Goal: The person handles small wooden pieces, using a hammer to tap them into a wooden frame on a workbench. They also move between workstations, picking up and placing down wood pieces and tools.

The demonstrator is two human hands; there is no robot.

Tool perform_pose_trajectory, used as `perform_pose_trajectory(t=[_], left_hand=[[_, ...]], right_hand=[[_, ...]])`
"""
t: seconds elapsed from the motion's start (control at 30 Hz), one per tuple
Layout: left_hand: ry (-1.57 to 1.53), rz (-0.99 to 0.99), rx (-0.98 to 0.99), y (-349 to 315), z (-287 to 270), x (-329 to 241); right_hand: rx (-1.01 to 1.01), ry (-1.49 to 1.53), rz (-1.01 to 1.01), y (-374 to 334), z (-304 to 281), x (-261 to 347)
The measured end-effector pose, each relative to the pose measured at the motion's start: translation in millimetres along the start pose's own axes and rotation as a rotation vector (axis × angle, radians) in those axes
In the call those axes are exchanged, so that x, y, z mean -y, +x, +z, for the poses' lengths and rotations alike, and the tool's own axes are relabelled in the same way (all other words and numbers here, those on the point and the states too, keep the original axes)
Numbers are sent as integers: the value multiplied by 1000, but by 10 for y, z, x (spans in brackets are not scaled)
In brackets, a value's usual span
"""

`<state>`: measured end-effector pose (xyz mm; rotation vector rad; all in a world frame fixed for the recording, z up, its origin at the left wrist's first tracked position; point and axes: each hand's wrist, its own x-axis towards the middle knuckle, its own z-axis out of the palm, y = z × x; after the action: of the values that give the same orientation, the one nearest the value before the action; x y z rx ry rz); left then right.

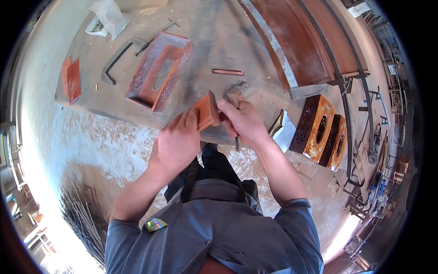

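Near the front edge of the worktable, my left hand (pixel 179 139) is closed around a reddish-brown wooden piece (pixel 207 111) with a wider end plate. Close beside that end plate, my right hand (pixel 246 122) is closed around what looks like a hammer (pixel 235 91), gripped near its metal head. A dark rod end pokes out below the right fingers. Whether the right fingers also touch the wooden piece is hard to make out. Just beyond the hands lies a thin reddish strip (pixel 228 71). To the left rests an open carved wooden box (pixel 160 71) with an oval hole.
A C-clamp (pixel 109 64) lies left of the box, past two thin wood panels (pixel 73 81). A white tub (pixel 96 27) with a plastic bag stands far left. At right are carved boxes (pixel 315 128) with yellow faces and large panels (pixel 296 36) under long metal bars.
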<state>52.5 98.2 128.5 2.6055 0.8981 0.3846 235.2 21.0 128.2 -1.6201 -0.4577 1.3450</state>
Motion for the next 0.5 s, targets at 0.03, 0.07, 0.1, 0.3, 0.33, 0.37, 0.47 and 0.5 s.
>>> perform_pose_trajectory(t=[0.03, 0.07, 0.1, 0.3, 0.33, 0.37, 0.47, 0.5], left_hand=[[163, 115, -35, -37, 51, -38], [223, 147, -59, -65, 109, -83], [284, 171, -85, -99, 160, -127], [-80, 192, 114, -71, 41, -110], [-77, 175, 85, -22, -16, -45], [-73, 158, 56, 44, -63, 25], [-189, 32, 152, 248, -126, 172], [-255, -36, 245, 285, -117, 238]], right_hand=[[38, 24, 25, 33, 13, -47], [58, 52, 16, 56, 15, -83], [85, 75, 8, 65, 17, -93], [96, -81, 83, 129, -273, -282], [117, -84, 62, 120, -287, -276], [137, -87, 42, 100, -292, -260], [214, -123, 8, 91, -261, -283], [246, -140, -3, 111, -239, -285]])
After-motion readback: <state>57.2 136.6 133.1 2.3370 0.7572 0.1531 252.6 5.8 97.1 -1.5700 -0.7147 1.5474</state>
